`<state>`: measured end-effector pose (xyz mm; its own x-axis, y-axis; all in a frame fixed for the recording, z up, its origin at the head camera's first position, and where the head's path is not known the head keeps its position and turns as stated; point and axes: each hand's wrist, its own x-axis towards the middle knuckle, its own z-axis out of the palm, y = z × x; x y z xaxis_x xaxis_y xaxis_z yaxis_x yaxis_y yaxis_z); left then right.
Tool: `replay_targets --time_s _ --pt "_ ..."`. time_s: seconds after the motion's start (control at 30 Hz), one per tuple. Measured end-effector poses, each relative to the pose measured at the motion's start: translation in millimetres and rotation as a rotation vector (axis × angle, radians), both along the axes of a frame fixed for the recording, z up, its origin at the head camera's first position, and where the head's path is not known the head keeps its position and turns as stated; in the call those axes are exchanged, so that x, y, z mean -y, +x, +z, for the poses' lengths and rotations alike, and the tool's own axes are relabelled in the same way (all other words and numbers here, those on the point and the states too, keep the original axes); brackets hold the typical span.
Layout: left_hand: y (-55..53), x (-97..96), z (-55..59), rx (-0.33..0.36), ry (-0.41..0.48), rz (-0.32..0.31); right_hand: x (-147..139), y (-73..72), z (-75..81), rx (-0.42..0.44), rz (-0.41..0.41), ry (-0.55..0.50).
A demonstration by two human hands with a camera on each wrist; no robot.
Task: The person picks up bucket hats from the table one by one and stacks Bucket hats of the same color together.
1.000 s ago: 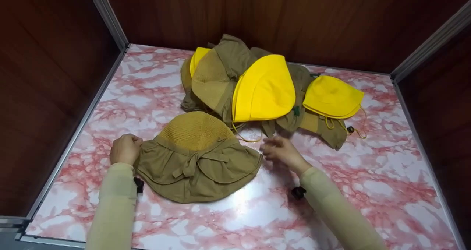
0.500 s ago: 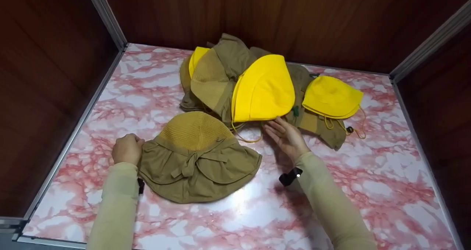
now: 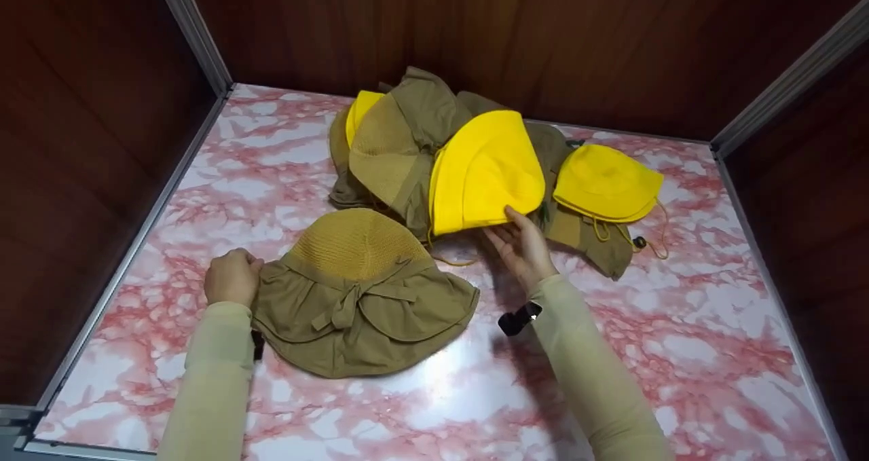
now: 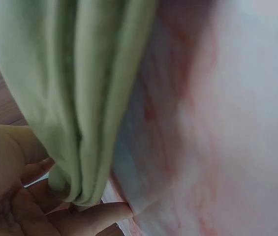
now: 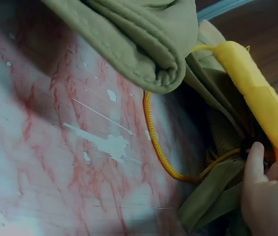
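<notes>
An olive sun hat (image 3: 366, 332) with a mesh crown and a bow lies flat at front centre. At its left end my left hand (image 3: 232, 279) grips the brim; the left wrist view shows the folded cloth (image 4: 87, 88) between thumb and fingers. On the front of the hat pile leans a yellow bucket hat (image 3: 485, 172). My right hand (image 3: 524, 250) holds its lower edge, thumb over the outside and fingers underneath, partly hidden. In the right wrist view, the yellow brim (image 5: 257, 93) rises beside my thumb, and a yellow cord (image 5: 158, 152) loops down to the table.
Behind lies a heap of olive hats (image 3: 387, 149) with mesh panels, against the brown back wall (image 3: 461, 33). A smaller yellow hat (image 3: 607, 182) with a cord and toggle sits at its right. Brown panels flank the marbled table (image 3: 692, 339).
My right hand has moved from beside the olive hat's right brim up to the yellow hat and taken its lower edge, which has shifted slightly. My left hand stays at the olive brim.
</notes>
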<state>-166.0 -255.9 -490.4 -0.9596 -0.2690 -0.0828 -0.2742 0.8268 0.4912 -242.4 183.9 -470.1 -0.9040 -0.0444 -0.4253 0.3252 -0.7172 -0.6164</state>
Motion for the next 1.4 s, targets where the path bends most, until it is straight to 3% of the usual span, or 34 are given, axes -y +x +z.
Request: replay_targets --time_s 0.13,0.23,0.33,0.4,0.53,0.67,0.8,0.87,1.0,1.07,1.17,1.27,1.4 --pt "-0.1 0.2 8.1 -0.007 -0.02 -0.053 1.7 1.6 5.7 -0.093 0.001 -0.099" --pt "-2.8 -11.2 19.6 -0.089 -0.026 -0.061 1.7 4.1 11.5 -0.162 -0.008 -0.154" --pt "-7.9 -34.2 33.9 -0.238 0.033 -0.06 1.4 7.8 17.7 -0.22 -0.018 -0.223" --pt "-12.0 -53.7 43.7 -0.324 0.093 -0.092 1.4 10.9 21.2 -0.245 -0.023 -0.265" --pt "-15.5 -96.1 58.3 -0.384 0.158 -0.21 1.6 17.1 26.5 -0.271 -0.026 -0.326" --pt "-13.4 -140.0 62.8 -0.348 0.298 -0.299 -0.1 23.4 29.5 -0.293 -0.022 -0.348" --pt "-12.1 -184.8 61.8 -0.284 0.546 -0.326 -3.3 32.0 31.5 -0.324 -0.028 -0.343" --pt "-12.8 -205.2 63.1 -0.198 0.707 -0.324 -4.0 37.4 32.4 -0.337 -0.038 -0.351" --pt "-16.8 -236.5 72.3 0.059 1.11 -0.269 -3.7 49.4 35.0 -0.346 -0.054 -0.352" --pt "-20.7 -245.7 77.4 0.148 1.284 -0.236 -3.2 55.0 36.5 -0.351 -0.048 -0.328" --pt "-27.4 -252.0 82.5 0.202 1.487 -0.213 -3.0 62.2 38.0 -0.361 -0.029 -0.285" --pt "-33.9 -252.0 85.3 0.217 1.612 -0.234 -5.0 67.7 38.4 -0.371 0.004 -0.271" --pt "-39.5 -248.6 86.2 0.284 1.704 -0.28 -8.9 72.6 37.7 -0.378 0.021 -0.253"
